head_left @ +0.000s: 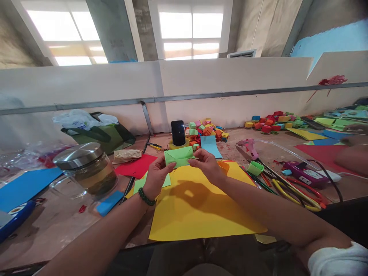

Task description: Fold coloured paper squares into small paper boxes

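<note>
Between both hands I hold a folded piece of light green paper (179,154), raised over a large yellow sheet (201,214). My left hand (157,174) pinches its lower left corner, thumb in front; a dark green bead bracelet circles that wrist. My right hand (208,165) grips the paper's right edge between thumb and fingers. Under my left hand lies another light green sheet (166,180). An orange paper piece (223,166) sits just beyond my right hand, partly covered by it. A light blue sheet (211,146) lies farther back.
Small paper boxes (208,130) pile up behind a phone (178,133). At left stand a lidded glass jar (89,168) and a green bag (97,136). Rightward lie a pink glue gun (249,147), a green paper box (255,168) and a purple power strip (306,174). Another person's arm (353,153) reaches in.
</note>
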A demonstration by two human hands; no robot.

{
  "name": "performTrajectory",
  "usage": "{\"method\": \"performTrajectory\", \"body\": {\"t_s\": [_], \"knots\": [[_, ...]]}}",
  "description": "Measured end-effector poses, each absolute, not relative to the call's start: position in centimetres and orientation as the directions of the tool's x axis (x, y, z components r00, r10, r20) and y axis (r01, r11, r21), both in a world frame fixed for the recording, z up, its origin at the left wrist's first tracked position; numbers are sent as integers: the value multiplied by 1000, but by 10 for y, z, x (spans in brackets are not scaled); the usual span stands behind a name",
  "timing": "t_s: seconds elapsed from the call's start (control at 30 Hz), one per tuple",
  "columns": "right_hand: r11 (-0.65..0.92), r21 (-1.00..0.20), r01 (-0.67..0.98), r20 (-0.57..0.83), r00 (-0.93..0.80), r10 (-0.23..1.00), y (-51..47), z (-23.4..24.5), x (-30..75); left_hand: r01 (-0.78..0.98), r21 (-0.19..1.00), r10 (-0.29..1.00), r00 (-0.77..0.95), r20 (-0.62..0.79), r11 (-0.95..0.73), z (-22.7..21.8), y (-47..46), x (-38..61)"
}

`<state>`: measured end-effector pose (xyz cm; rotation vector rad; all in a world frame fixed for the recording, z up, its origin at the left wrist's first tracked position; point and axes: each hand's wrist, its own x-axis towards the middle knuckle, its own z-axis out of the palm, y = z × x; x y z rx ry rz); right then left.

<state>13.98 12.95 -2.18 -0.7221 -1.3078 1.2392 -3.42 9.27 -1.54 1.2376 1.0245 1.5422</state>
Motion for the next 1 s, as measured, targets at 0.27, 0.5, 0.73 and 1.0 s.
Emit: {"method": "performTrajectory", "body": {"t_s": [0.27, 0.5, 0.73, 1.0], "knots": [[141, -936, -323, 205, -173, 963, 135, -25, 140, -150, 955, 962, -130, 238, -257, -14, 92, -35], [91, -930, -356, 175, -210, 962, 133, -19, 144, -144, 960, 967, -122, 225, -242, -13, 92, -35], [152, -963, -221, 220, -323, 921, 137, -20, 149, -105, 972, 977, -59, 203, -208, -15, 93, -38], [243, -955, -169, 285, -309, 907, 134, -17, 149, -28, 994, 994, -1, 110, -110, -15, 94, -42]]}}
